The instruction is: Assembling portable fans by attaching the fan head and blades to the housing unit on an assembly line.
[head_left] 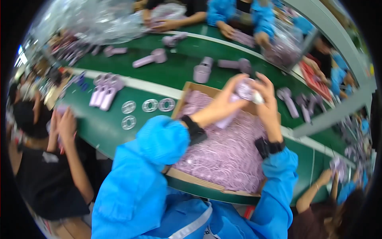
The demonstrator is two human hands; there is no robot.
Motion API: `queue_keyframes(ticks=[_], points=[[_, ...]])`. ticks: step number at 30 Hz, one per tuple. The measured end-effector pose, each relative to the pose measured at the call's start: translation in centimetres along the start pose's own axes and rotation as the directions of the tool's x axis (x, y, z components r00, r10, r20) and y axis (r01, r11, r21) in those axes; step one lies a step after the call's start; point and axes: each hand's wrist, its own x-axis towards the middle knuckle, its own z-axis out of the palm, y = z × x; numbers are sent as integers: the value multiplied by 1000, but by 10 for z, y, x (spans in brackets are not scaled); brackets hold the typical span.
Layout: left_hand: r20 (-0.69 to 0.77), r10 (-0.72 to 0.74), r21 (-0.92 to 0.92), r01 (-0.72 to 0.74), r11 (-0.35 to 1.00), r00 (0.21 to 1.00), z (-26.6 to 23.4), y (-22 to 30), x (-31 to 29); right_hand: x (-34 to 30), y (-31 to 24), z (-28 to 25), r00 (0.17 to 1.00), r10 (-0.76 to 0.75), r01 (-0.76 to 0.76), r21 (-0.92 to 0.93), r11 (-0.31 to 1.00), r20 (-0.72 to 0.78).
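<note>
My left hand (223, 104) is closed round a lilac handheld fan (226, 120), its round head up and its handle slanting down toward the box. At the right side of the fan's head, my right hand (267, 104) has its fingers bent against the rim. Something small and white shows at that hand's thumb; blur hides what it is. Both hands are above an open cardboard box (195, 182) filled with thin lilac rings (223, 157). To the left of the box, several clear rings (150, 105) lie flat on the green table.
Lilac fans (104, 93) lie grouped at the left. More stand or lie along the green belt (179, 59) beyond the box, including an upright one (203, 71). A grey metal post (338, 107) slants across the right. Other people work on the left, right and far sides.
</note>
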Motion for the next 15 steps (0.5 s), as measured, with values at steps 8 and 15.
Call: queue_keyframes(ticks=[8,15], points=[[-1,-142,-307,135,942,990,13,19,-4,-8,-29,11,848,501,-436,767,472,174],[61,-254,-309,260,915,965,9,22,-2,-9,-31,21,819,564,-467,698,543,108]])
